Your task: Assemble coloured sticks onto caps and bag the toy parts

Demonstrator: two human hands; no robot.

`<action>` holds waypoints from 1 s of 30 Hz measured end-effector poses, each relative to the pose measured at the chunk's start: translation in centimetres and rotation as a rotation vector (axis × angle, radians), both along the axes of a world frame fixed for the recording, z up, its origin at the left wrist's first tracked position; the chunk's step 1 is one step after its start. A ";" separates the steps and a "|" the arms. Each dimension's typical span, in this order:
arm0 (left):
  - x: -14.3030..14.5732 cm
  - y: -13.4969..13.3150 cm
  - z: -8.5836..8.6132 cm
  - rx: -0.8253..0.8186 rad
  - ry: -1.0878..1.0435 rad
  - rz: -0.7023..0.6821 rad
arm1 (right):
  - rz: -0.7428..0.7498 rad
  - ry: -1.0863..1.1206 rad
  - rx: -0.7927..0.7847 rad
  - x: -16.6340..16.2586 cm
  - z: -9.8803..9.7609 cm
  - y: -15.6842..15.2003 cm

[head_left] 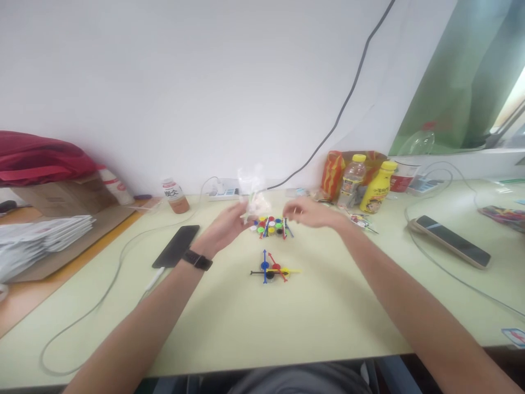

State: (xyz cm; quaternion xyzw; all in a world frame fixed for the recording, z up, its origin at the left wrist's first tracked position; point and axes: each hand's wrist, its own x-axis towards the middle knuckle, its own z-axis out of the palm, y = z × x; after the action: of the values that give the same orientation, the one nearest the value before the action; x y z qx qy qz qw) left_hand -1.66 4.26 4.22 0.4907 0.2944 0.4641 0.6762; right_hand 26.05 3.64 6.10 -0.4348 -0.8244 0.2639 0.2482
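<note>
My left hand (229,223) is closed on a clear plastic bag (252,189) that sticks up above the fingers. My right hand (305,212) hovers just right of it, fingers curled and blurred by motion. Between and just below the hands lies a cluster of small coloured round caps and thin sticks (273,226). Nearer to me on the pale green table (287,323) sits a second small group of coloured discs crossed by blue, red, yellow and black sticks (273,267). A dark watch (197,259) is on my left wrist.
A black phone (176,245) with a white cable lies at the left, another phone (451,239) at the right. Two yellow-capped bottles (367,185), a snack bag, a small drink bottle (175,195) and a power strip (223,191) stand along the wall. Papers and a cardboard box lie far left.
</note>
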 end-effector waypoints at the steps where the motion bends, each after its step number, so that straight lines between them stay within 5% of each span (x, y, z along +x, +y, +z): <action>1: -0.5 -0.2 -0.4 0.005 0.016 0.038 | 0.112 -0.061 0.014 -1.1 -0.8 -0.7; 9: -2.1 -1.0 -3.8 0.009 0.128 0.220 | 0.502 -0.264 0.093 -6.7 -3.8 -4.0; 24: -0.2 -2.2 -6.4 0.301 0.487 0.233 | 0.479 -0.394 0.072 -7.3 -3.7 -4.8; 30: 0.2 -2.2 -7.2 0.395 0.496 0.162 | 0.396 -0.247 0.058 -6.5 -0.6 -5.7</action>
State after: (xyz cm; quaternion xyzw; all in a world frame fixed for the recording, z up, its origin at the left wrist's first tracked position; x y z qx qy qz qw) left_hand -1.51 2.11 -2.99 0.6855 0.3925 0.4310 0.4362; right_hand 19.53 -2.03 5.55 -0.2863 -0.9250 0.2285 0.1014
